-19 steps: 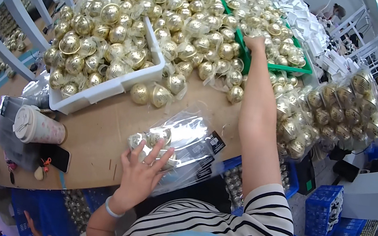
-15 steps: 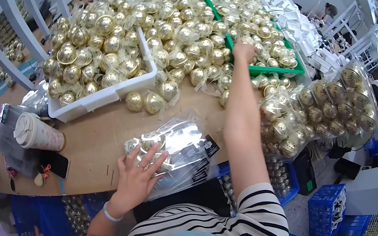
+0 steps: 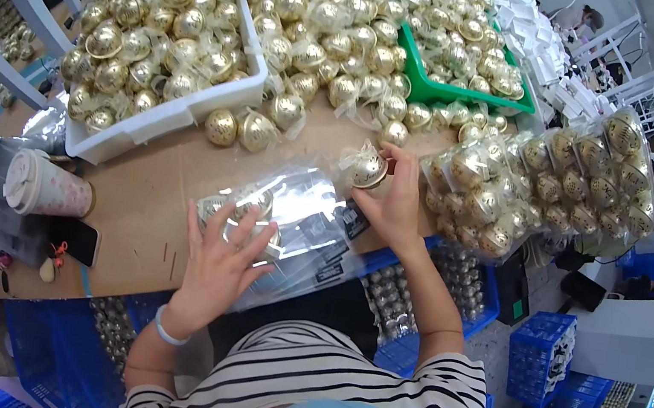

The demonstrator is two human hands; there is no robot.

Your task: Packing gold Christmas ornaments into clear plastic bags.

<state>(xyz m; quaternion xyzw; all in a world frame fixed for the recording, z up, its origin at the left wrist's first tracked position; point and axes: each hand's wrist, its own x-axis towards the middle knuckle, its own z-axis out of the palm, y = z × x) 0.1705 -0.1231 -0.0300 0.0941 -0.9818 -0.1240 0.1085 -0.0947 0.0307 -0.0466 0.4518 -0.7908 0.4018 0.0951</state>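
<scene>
My right hand (image 3: 393, 200) grips a gold ball ornament (image 3: 367, 168) in clear wrap, held just above the open end of a clear plastic bag (image 3: 302, 221) lying on the brown tabletop (image 3: 140, 212). My left hand (image 3: 219, 259) presses flat on the near part of that bag, fingers spread over two or three gold balls (image 3: 245, 203) inside it. A white band circles my left wrist.
A white bin (image 3: 179, 106) and a green tray (image 3: 449, 95) heaped with gold balls stand at the back, loose balls (image 3: 240, 127) between them. Filled bags of balls (image 3: 547, 180) pile at the right. A lidded paper cup (image 3: 44, 187) and a phone (image 3: 74, 240) sit left. Blue crates (image 3: 558, 372) lie below.
My right hand has come back from the green tray toward me, carrying a gold ball to the bag's mouth. My left hand stays on the bag.
</scene>
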